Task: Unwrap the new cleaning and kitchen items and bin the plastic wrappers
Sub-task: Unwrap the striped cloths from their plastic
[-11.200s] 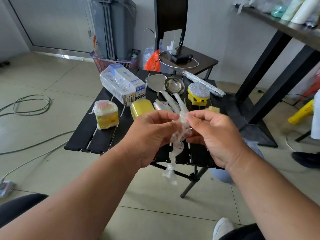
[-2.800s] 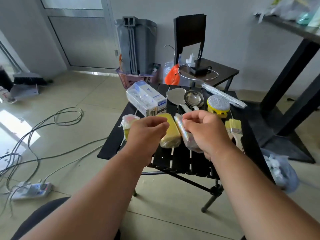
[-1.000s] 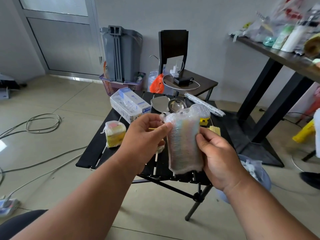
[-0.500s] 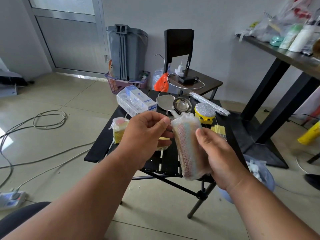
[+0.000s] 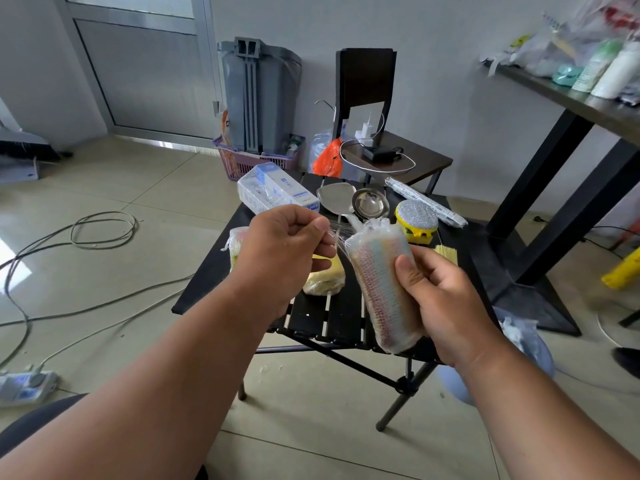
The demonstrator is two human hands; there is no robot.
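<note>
My right hand [image 5: 446,303] grips a wrapped pack of pastel striped cleaning cloths [image 5: 382,289] above the black slatted table [image 5: 332,317]. My left hand [image 5: 284,247] pinches the clear plastic wrapper [image 5: 341,233] at the pack's top left corner, and the film is stretched taut between fingers and pack. A wrapped yellow sponge [image 5: 325,278] lies on the table under my hands. Another wrapped sponge [image 5: 235,240] shows behind my left hand. A blue bin with crumpled wrappers [image 5: 526,344] stands on the floor at the right.
On the table's far part lie a boxed item in clear film [image 5: 277,194], a metal spatula [image 5: 336,199], a ladle [image 5: 370,204], a silver-topped yellow scrubber [image 5: 417,220], a wrapped long item [image 5: 426,202] and a paintbrush [image 5: 446,252]. Cables [image 5: 86,237] cross the floor on the left.
My left hand has pulled the wrapper's corner away to the left, so the film is now stretched out. The pack sits a little higher and more upright in my right hand.
</note>
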